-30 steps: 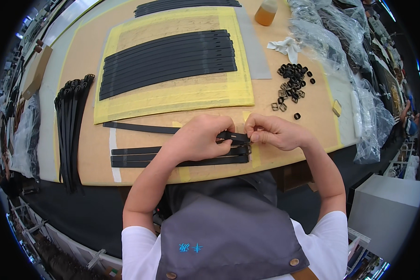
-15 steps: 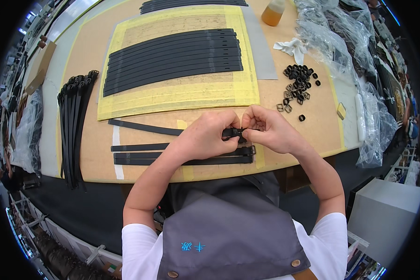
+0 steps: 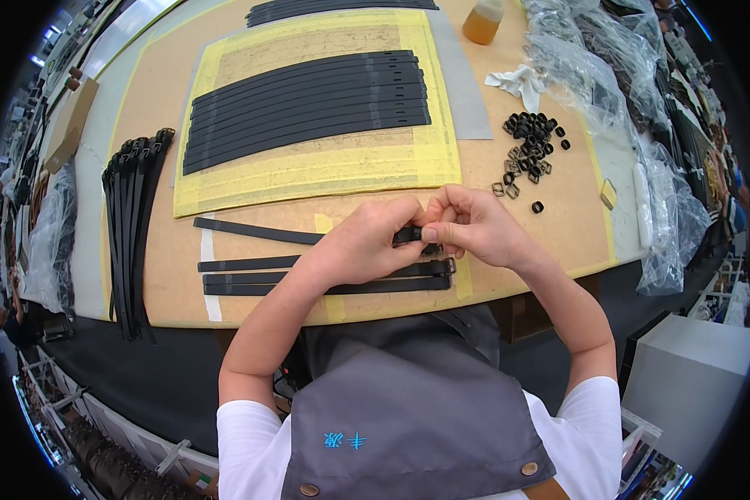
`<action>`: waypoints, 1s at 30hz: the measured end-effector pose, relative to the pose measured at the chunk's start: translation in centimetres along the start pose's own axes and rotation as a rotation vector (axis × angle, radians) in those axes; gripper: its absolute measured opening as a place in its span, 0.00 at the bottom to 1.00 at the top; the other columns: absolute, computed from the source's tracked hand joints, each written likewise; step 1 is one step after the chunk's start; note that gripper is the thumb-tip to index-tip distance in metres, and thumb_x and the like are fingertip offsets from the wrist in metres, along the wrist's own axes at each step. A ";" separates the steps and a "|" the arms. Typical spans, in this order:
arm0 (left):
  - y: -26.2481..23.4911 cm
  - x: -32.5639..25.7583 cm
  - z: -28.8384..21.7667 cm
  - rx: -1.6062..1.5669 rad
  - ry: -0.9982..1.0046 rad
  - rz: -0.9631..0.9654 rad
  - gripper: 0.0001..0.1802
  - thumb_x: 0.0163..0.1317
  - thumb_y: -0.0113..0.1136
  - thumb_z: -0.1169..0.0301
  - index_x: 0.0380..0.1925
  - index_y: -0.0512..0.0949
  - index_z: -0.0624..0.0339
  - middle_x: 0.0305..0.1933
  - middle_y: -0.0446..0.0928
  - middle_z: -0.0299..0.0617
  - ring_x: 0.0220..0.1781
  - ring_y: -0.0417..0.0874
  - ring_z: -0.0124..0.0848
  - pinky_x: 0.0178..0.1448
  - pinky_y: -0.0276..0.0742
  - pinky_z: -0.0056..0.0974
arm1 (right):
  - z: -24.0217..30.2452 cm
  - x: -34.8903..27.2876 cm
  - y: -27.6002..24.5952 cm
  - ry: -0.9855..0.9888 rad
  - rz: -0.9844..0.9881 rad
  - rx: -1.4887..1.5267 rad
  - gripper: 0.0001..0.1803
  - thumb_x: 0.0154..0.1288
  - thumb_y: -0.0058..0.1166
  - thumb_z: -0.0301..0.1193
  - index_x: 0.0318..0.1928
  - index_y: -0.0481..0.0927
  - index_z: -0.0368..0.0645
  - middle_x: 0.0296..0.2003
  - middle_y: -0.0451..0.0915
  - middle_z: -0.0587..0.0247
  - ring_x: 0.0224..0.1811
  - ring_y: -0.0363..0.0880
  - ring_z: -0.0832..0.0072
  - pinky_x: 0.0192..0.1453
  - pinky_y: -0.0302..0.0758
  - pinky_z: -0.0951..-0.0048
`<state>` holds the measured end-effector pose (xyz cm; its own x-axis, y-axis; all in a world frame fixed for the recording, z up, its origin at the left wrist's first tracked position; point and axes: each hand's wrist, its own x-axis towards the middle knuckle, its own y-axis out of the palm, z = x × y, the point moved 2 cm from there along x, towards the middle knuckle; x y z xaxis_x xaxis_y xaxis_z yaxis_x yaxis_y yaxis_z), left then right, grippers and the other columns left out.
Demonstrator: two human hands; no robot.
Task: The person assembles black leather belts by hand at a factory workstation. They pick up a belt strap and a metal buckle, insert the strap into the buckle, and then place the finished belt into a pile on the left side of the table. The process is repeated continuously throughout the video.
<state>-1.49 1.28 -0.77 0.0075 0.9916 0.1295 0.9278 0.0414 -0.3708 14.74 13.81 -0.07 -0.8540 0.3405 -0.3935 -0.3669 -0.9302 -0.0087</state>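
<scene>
A long black belt strap [image 3: 258, 230] slants over the front of the table and runs under my left wrist. My left hand [image 3: 373, 242] is closed on this strap near its right end. Touching it, my right hand [image 3: 475, 229] pinches the same end between thumb and fingers; small dark parts there are mostly hidden by the fingertips. Just below the hands lie a few more black straps [image 3: 392, 285], side by side, with a metal buckle [image 3: 451, 266] showing at their right ends.
A yellow-taped board [image 3: 325, 185] bears a row of black straps [image 3: 308, 104]. Buckled straps [image 3: 133, 225] hang over the table's left edge. At right are black loops [image 3: 532, 127], metal buckles [image 3: 508, 185], a white cloth [image 3: 518, 82], an amber bottle [image 3: 482, 23] and plastic wrap [image 3: 671, 217].
My right thumb and fingers have shifted slightly left and closed over the strap's end, covering more of it. My left hand keeps its hold.
</scene>
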 end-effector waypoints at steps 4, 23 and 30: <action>0.2 0.1 0.6 -0.041 0.057 -0.092 0.13 0.60 0.74 0.74 0.41 0.80 0.65 0.35 0.84 0.42 0.37 0.84 0.27 0.40 0.81 0.35 | -0.9 0.5 -0.3 -0.064 -0.006 0.185 0.13 0.69 0.71 0.32 0.44 0.79 0.40 0.28 0.81 0.72 0.28 0.80 0.86 0.32 0.78 0.82; -0.7 -0.1 -1.0 0.080 -0.014 -0.120 0.11 0.58 0.75 0.74 0.39 0.82 0.63 0.30 0.83 0.39 0.30 0.83 0.25 0.32 0.76 0.30 | -2.4 -1.5 -1.9 -0.150 0.037 0.332 0.16 0.75 0.63 0.33 0.57 0.82 0.38 0.41 0.87 0.66 0.42 0.85 0.82 0.48 0.81 0.78; -0.1 -0.2 -0.2 0.160 0.130 -0.083 0.12 0.57 0.74 0.75 0.40 0.82 0.64 0.32 0.84 0.44 0.30 0.85 0.33 0.34 0.80 0.35 | -0.4 -0.5 0.3 0.078 0.041 0.103 0.17 0.70 0.70 0.36 0.51 0.84 0.38 0.35 0.85 0.71 0.33 0.79 0.88 0.35 0.77 0.82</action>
<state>-1.52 1.01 -0.57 -0.0089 0.9603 0.2790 0.8565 0.1513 -0.4935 15.24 13.29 -0.25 -0.8390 0.2870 -0.4623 -0.3715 -0.9229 0.1014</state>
